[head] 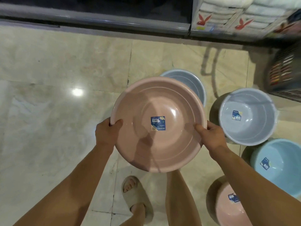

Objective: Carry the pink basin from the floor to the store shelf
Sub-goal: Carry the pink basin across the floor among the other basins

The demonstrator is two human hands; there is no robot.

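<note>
A round pink basin (162, 98) with a blue label in its bottom is held up above the tiled floor, in the middle of the head view. My left hand (105, 132) grips its left rim, thumb inside the bowl. My right hand (210, 136) grips the right rim the same way. The store shelf's dark base edge (97, 22) runs across the top of the view, beyond the basin.
On the floor to the right stand a grey-blue basin (192, 82) partly behind the pink one, a pale grey basin (247, 116), a light blue basin (280, 167) and another pink basin (228, 207). A dark mesh basket (285, 74) is far right. Stacked towels (236, 15) fill the shelf at top right. My sandalled foot (136, 198) is below.
</note>
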